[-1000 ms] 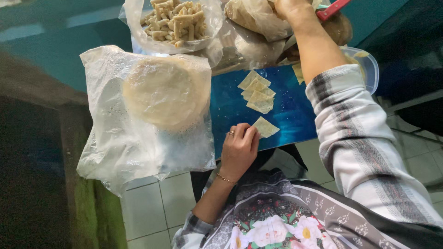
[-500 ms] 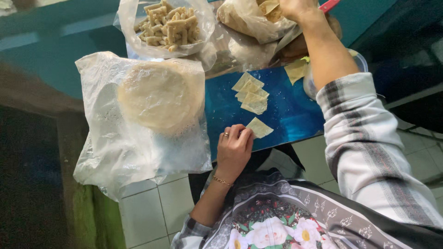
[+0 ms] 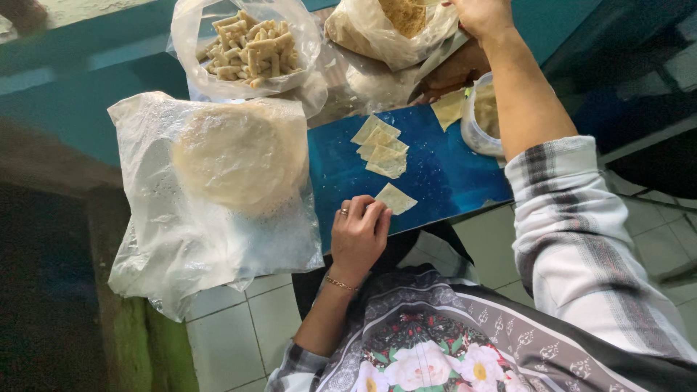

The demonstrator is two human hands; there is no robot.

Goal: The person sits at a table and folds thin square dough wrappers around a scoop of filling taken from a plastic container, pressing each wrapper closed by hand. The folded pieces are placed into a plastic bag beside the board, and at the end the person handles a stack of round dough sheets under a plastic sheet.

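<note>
My left hand (image 3: 361,232) rests at the near edge of a blue board (image 3: 450,174), its curled fingertips pinching the corner of one pale square wrapper (image 3: 398,198). A small stack of the same squares (image 3: 381,145) lies farther up the board. My right hand (image 3: 483,16) is stretched to the top of the view, at the mouth of a plastic bag with crumbly tan filling (image 3: 396,18). Its fingers are cut off by the frame edge, so what it holds is hidden.
A plastic bag with a stack of round dough sheets (image 3: 239,156) lies left of the board. Behind it is an open bag of folded pastry pieces (image 3: 250,47). A clear tub (image 3: 481,116) and one loose square (image 3: 448,109) sit at the board's right. Tiled floor (image 3: 232,327) lies below.
My right arm stays stretched toward the filling bag, and the red thing seen by that hand is out of view. My left hand stays on the single wrapper.
</note>
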